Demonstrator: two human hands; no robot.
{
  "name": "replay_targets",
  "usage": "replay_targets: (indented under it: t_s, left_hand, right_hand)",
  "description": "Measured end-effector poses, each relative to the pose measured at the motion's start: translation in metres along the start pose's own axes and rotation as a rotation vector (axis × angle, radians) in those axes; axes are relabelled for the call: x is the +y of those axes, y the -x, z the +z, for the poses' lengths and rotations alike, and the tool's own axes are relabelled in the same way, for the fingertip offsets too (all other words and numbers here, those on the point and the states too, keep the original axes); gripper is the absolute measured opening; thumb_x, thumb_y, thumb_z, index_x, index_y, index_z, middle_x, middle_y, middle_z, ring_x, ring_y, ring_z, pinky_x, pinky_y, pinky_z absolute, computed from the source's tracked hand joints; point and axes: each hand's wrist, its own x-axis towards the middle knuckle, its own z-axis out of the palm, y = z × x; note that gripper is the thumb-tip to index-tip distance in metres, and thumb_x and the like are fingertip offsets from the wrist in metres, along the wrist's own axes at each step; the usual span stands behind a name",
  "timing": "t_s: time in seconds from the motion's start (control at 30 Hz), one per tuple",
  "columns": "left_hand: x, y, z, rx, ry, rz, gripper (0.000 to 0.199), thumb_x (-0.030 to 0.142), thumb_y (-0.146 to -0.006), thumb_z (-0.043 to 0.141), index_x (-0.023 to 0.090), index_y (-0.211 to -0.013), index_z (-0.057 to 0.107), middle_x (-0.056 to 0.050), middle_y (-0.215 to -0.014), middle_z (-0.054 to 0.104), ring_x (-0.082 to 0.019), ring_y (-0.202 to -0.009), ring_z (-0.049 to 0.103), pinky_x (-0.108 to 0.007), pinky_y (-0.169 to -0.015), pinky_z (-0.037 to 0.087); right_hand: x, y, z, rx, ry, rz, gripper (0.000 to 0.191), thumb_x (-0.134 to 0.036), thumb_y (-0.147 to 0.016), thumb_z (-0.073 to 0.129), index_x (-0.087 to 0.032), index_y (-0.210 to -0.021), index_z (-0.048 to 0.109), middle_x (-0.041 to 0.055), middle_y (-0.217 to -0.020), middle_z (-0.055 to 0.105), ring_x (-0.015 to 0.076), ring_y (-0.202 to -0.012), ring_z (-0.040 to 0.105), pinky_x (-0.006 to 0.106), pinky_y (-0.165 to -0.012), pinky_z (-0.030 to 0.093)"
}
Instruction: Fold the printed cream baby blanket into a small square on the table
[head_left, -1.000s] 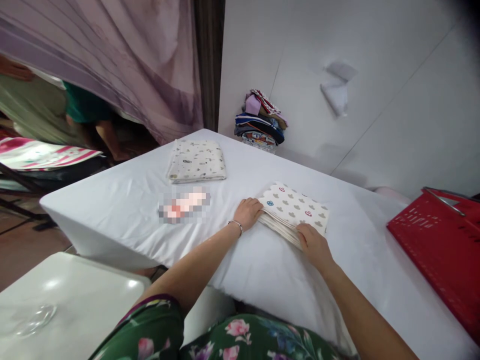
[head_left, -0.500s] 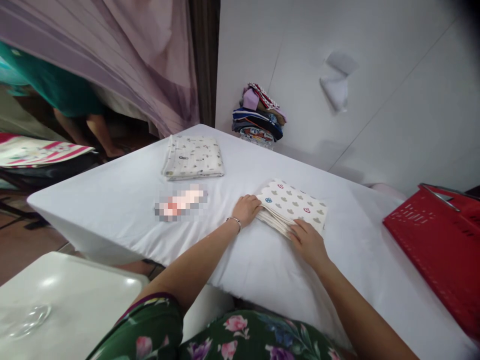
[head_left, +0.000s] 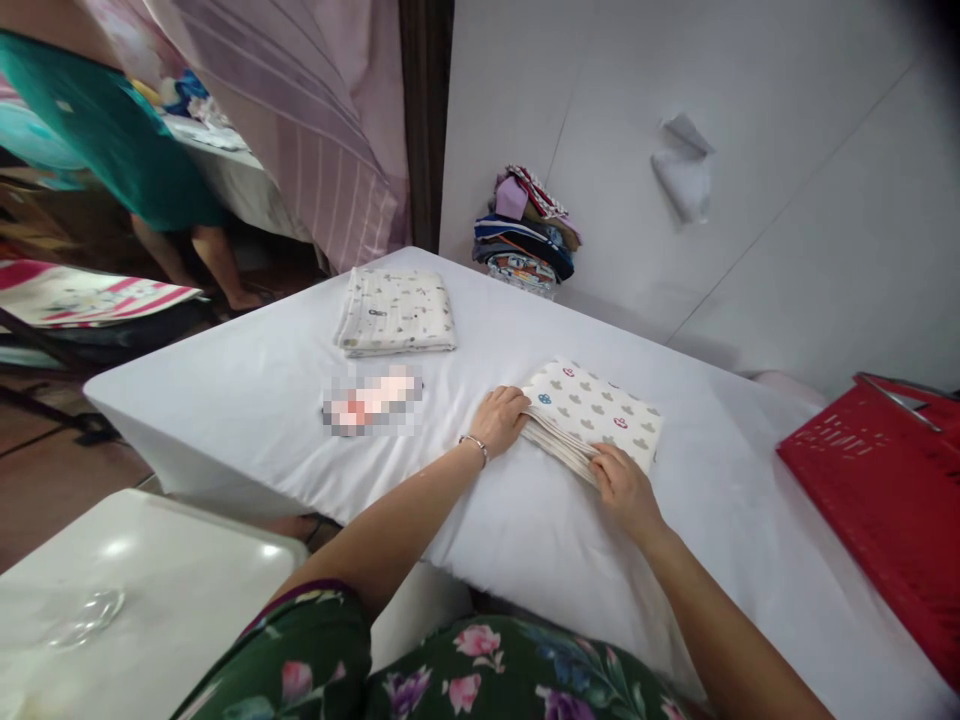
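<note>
— Gripping what?
— With left hand and right hand, the layered near edge of a folded cloth.
— Lying where?
— On the worktop, between speckled cloth and red basket.

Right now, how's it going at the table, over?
Left fingers on folded cloth, left corner; right fingers at its layered edge. Cloth lies on table. Red basket apart, to the right.

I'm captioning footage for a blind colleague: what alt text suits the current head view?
A person's left hand and right hand touch the near edge of a folded, patterned cloth on a white-covered table. A second folded cloth lies farther left; a red basket is at the right.
</note>
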Motion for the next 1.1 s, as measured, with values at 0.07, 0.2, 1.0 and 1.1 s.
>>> replay_targets:
  t_s: [0.07,0.2,1.0,1.1]
  left_hand:
    - [0.004,0.004,-0.003,-0.011,-0.036,0.059,0.016,0.024,-0.086,0.044,0.021,-0.090,0.060,-0.006,-0.096,0.055,-0.019,-0.092,0.045,-0.034,-0.078,0.036]
    - [0.011,0.007,-0.001,-0.093,-0.095,0.202,0.025,0.021,-0.089,0.038,0.022,-0.079,0.061,-0.005,-0.082,0.054,-0.018,-0.084,0.045,-0.034,-0.074,0.034]
    - [0.018,0.008,-0.004,-0.186,-0.178,0.315,0.018,0.016,-0.086,0.041,0.017,-0.077,0.057,-0.004,-0.081,0.055,-0.017,-0.081,0.047,-0.031,-0.069,0.034]
    - [0.021,0.006,-0.001,-0.181,-0.196,0.332,0.018,0.019,-0.088,0.041,0.017,-0.080,0.057,-0.003,-0.082,0.056,-0.016,-0.082,0.047,-0.031,-0.071,0.034]
  right_hand:
    - [0.000,-0.001,0.000,0.004,-0.009,0.010,0.024,-0.027,-0.090,0.034,-0.021,-0.081,0.056,0.0061,-0.108,0.059,0.0200,-0.098,0.055,0.037,-0.083,0.045]
    - [0.001,-0.001,0.003,0.032,-0.013,0.004,0.023,-0.026,-0.089,0.035,-0.021,-0.083,0.057,0.0056,-0.107,0.060,0.0193,-0.100,0.055,0.035,-0.085,0.045]
    - [0.000,0.000,0.005,0.032,-0.007,0.099,0.024,-0.029,-0.088,0.039,-0.020,-0.088,0.061,0.0051,-0.110,0.059,0.0188,-0.100,0.054,0.035,-0.085,0.045]
    - [0.000,0.000,0.005,0.032,-0.008,0.090,0.023,-0.029,-0.088,0.040,-0.020,-0.088,0.061,0.0054,-0.110,0.059,0.0185,-0.100,0.055,0.034,-0.085,0.045]
